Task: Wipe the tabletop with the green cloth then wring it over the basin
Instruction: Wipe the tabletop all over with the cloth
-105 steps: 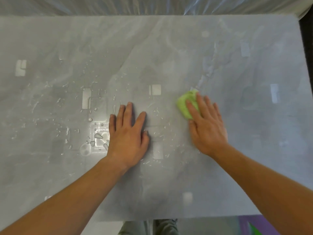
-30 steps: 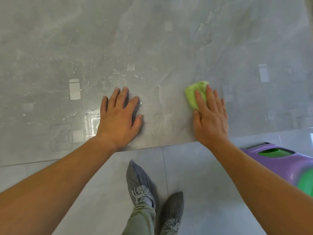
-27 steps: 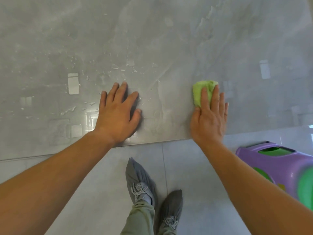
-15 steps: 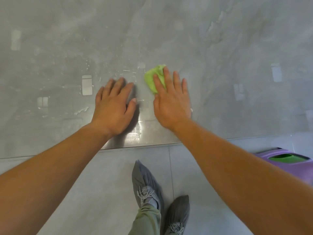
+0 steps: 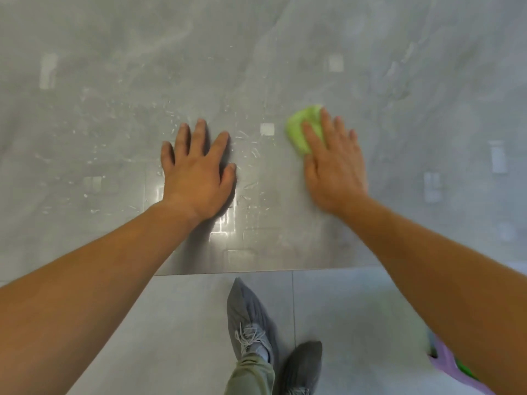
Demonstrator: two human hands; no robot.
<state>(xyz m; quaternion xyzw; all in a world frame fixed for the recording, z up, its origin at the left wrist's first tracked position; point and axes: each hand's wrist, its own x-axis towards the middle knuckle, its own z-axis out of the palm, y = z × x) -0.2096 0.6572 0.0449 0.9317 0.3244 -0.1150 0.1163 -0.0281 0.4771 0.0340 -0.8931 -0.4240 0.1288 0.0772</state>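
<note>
Head view: the right hand point(image 5: 333, 163) lies flat, fingers spread over one crumpled bright green cloth point(image 5: 302, 129), pressing it onto the glossy grey marbled tabletop point(image 5: 399, 67), probably for wiping. One cloth, two hands: the left hand point(image 5: 196, 169), flat and empty, likely braces beside scattered water droplets point(image 5: 251, 149) between them.
</note>
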